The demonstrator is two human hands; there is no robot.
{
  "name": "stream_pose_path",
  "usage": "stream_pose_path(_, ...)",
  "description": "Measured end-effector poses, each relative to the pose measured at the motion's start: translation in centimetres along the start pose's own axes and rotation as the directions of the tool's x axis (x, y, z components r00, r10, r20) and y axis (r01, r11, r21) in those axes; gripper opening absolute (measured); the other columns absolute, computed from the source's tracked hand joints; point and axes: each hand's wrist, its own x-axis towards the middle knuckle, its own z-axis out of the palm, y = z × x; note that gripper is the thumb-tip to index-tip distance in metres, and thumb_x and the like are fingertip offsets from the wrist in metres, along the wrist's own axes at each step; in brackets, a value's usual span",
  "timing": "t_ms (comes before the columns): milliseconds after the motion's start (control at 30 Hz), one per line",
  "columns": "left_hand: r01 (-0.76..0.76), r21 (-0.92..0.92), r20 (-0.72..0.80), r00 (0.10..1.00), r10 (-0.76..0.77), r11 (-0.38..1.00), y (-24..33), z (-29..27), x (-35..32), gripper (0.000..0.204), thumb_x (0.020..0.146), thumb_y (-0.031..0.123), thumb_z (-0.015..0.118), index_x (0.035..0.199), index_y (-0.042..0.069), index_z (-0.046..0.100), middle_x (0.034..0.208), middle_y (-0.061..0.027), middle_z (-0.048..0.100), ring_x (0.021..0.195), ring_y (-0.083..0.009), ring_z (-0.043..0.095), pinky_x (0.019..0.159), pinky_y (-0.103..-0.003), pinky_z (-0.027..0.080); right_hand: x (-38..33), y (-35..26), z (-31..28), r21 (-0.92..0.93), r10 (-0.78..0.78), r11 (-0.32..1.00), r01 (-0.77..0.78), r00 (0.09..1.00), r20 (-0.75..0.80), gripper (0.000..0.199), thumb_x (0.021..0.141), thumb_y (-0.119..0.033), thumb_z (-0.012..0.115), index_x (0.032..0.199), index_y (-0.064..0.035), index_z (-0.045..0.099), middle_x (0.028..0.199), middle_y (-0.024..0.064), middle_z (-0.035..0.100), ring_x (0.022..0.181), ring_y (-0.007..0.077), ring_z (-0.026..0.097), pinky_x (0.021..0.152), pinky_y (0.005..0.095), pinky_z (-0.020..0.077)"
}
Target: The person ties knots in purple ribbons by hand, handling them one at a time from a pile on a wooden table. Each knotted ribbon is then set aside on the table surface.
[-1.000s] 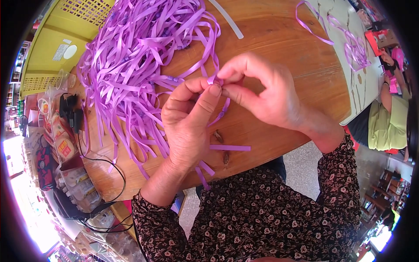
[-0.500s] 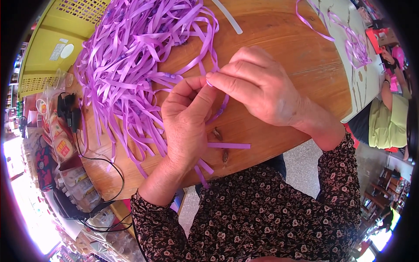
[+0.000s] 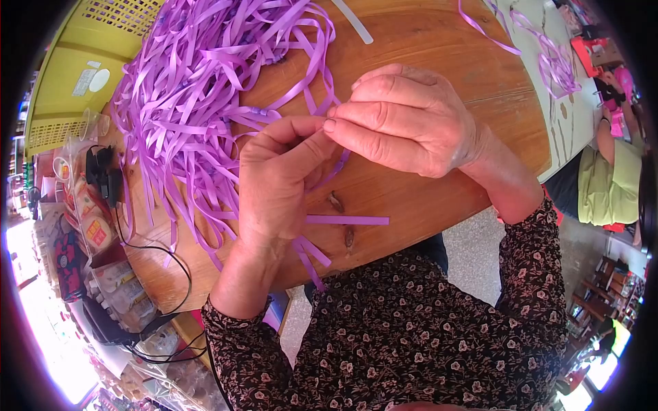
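My left hand (image 3: pixel 274 178) and my right hand (image 3: pixel 411 123) meet above the wooden table, fingertips to fingertips. The left thumb and forefinger pinch a purple ribbon (image 3: pixel 340 163), part of which curves out behind that hand. My right thumb and forefinger close at the same spot; the bit between the tips is almost hidden. A big tangled heap of purple ribbons (image 3: pixel 199 82), with darker knot-like or beaded bits, lies left of and beyond my hands. From beneath my left hand a ribbon end (image 3: pixel 349 220) sticks out to the right, and further ends hang over the near table edge.
A yellow plastic crate (image 3: pixel 82 75) stands at the far left. Beside it lie a black adapter with a cable (image 3: pixel 103 171) and bagged goods (image 3: pixel 96 226). A translucent strip (image 3: pixel 355 24) rests at the back. More purple ribbon (image 3: pixel 558 68) lies on the white surface at right, near another person's green clothing (image 3: pixel 613 185).
Both hands stay together at nearly the same place. My left hand has shifted slightly left, and the right-hand fingers have straightened and drawn closer together over the pinch.
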Motion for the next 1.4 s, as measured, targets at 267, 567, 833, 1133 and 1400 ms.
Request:
stream_pose_path(267, 0.056, 0.097, 0.011, 0.998, -0.057, 0.994, 0.5, 0.8, -0.3, 0.009, 0.086, 0.008, 0.066, 0.091, 0.001, 0.062, 0.074, 0.0028, 0.059, 0.059, -0.0017, 0.048, 0.052, -0.015, 0.036, -0.3, 0.5, -0.9, 0.058, 0.183, 0.981, -0.186, 0.982, 0.053, 0.031, 0.06, -0.01, 0.077, 0.088, 0.001, 0.067, 0.078, 0.0057, 0.061, 0.071, 0.0212, 0.058, 0.059, 0.0318, 0.0477)
stream_pose_path(567, -0.148, 0.208, -0.129, 0.976, 0.177, 0.967, 0.1, 1.8, -0.6, 0.011, 0.087, 0.008, 0.064, 0.096, 0.002, 0.059, 0.07, 0.0062, 0.052, 0.054, -0.0007, 0.039, 0.048, -0.017, 0.028, 0.6, -1.2, -0.3, 0.512, 0.601, 0.591, -0.623, 0.764, 0.236, 0.015, 0.075, -0.004, 0.073, 0.089, -0.0028, 0.067, 0.08, 0.0056, 0.062, 0.074, 0.0166, 0.06, 0.065, 0.027, 0.047)
stream_pose_path(833, -0.324, 0.068, 0.046, 0.946, 0.321, 0.944, -0.5, 1.0, -0.6, 0.008, 0.087, 0.0, 0.062, 0.095, 0.002, 0.061, 0.084, 0.0015, 0.061, 0.073, -0.0021, 0.053, 0.066, -0.016, 0.044, 0.9, -1.6, -0.4, 0.726, 0.722, -0.312, -0.612, 0.344, 0.6, 0.008, 0.084, 0.0, 0.06, 0.09, 0.002, 0.064, 0.083, 0.0059, 0.063, 0.08, 0.0136, 0.06, 0.074, 0.025, 0.0473)
stream_pose_path(1133, -0.151, -0.331, 0.198, 0.954, 0.225, 0.931, -1.2, 0.2, 0.2, 0.01, 0.089, 0.004, 0.061, 0.1, 0.003, 0.061, 0.081, 0.0019, 0.059, 0.059, -0.004, 0.039, 0.053, -0.018, 0.03, 0.8, -1.3, -0.3, 0.719, 0.62, -0.438, -0.539, 0.398, 0.676, 0.013, 0.088, -0.008, 0.061, 0.095, 0.0027, 0.063, 0.087, 0.0047, 0.063, 0.08, 0.0124, 0.059, 0.076, 0.0246, 0.0474)
stream_pose_path(1400, -0.212, -0.273, 0.145, 0.955, 0.258, 0.938, -1.0, 0.3, 0.4, 0.011, 0.09, 0.005, 0.061, 0.101, 0.004, 0.061, 0.079, 0.0016, 0.059, 0.057, -0.0033, 0.038, 0.05, -0.019, 0.03, 1.8, -2.4, -0.4, 0.604, 0.781, 0.397, -0.691, 0.6, 0.173, 0.015, 0.082, 0.0, 0.068, 0.096, -0.0003, 0.062, 0.089, 0.0039, 0.062, 0.081, 0.0126, 0.059, 0.073, 0.0239, 0.0473)
